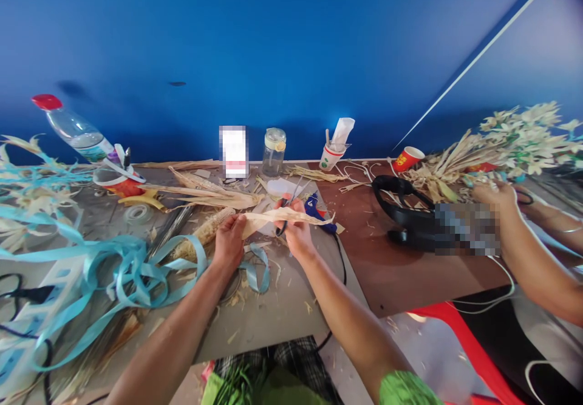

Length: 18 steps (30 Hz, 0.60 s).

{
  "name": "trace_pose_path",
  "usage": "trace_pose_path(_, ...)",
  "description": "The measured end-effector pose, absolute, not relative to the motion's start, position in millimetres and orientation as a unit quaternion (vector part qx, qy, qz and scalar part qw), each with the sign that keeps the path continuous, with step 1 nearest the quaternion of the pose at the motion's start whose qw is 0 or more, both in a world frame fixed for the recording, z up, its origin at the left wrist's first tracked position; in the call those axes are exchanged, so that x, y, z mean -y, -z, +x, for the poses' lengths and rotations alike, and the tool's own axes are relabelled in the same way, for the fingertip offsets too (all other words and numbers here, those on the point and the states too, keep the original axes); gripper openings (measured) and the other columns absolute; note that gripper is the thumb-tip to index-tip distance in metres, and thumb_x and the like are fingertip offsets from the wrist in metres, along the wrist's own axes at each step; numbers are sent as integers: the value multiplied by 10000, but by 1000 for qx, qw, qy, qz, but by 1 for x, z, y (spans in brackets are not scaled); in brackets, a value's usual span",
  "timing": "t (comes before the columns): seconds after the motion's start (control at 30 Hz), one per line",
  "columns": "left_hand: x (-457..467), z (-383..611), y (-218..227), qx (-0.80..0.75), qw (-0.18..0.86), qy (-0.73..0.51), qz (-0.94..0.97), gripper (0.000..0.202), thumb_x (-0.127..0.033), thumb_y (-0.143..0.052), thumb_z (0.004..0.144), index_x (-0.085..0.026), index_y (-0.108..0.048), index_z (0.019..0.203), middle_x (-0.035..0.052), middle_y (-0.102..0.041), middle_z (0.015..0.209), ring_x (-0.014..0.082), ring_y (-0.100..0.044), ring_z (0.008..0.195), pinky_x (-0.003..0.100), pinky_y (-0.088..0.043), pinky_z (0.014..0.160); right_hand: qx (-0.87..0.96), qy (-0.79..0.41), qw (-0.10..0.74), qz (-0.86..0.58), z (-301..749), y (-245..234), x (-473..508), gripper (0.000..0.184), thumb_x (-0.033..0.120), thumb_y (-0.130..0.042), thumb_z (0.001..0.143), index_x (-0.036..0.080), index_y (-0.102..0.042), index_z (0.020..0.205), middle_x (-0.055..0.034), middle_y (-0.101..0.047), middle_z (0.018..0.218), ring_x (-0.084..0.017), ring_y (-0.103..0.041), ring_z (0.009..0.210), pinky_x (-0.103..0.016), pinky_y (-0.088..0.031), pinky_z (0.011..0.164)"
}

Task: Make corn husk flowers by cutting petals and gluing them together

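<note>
A pale, dry corn husk (pixel 291 214) stretches sideways between my two hands above the table. My left hand (pixel 229 240) pinches its left end between thumb and fingers. Curled under the husk's middle, my right hand (pixel 298 235) also holds scissors (pixel 281 226) with dark handles, their thin blades pointing up and away. The husk's frayed right end hangs free past my right hand. Beside my left hand lies a dried corn cob (pixel 195 238). A blue glue gun (pixel 316 211) rests just right of my right hand, and more husks (pixel 204 193) lie behind my left hand.
Light-blue ribbon (pixel 132 271) tangles across the left, near a white power strip (pixel 40 314). A lidded jar (pixel 274 153), a lit screen (pixel 234 152) and paper cups (pixel 331 155) stand along the wall. At right, another person's hand (pixel 494 193) is near husk flowers (pixel 531 132).
</note>
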<state>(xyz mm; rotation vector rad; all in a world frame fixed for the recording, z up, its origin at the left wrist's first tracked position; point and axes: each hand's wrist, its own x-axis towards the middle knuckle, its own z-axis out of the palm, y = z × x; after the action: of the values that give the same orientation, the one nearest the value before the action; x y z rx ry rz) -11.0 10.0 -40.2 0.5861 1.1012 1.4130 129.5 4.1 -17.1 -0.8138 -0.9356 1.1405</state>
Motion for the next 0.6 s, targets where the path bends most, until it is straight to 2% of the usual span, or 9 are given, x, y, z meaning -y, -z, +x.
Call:
trace_pose_path(0.1,-11,-12,42,-477,591,-602,247,338,-389,-761,570,-157,-582,738,-30,-582,627,110,-521,566,225,-446,532,432,-496,664,-356,129,19,-4,430,304,-769,586,216,-566,955,0,-611,915,-149,-549,830,-284,-450,767)
trace_pose_path(0.27,-11,-14,52,-498,549,-583,332,335,-427,-720,630,-145,-625,784,-15,-581,631,115,-509,569,232,-426,549,447,-512,649,-342,122,21,1,354,290,-734,632,225,-569,939,7,-615,850,-138,-550,737,-267,-456,661)
trace_pose_path(0.43,-6,-12,52,-502,538,-550,395,356,-468,-680,675,-137,-637,800,-11,-579,636,112,-492,567,228,-387,546,396,-458,696,-386,123,20,-2,306,264,-738,616,216,-561,861,29,-604,764,-123,-550,703,-262,-447,686)
trace_pose_path(0.6,2,-6,34,-519,503,-547,423,354,-454,-706,650,-131,-664,786,-18,-565,629,102,-469,592,214,-380,568,276,-452,738,-419,127,24,-13,286,272,-724,618,207,-536,823,41,-612,751,-102,-546,684,-248,-441,702)
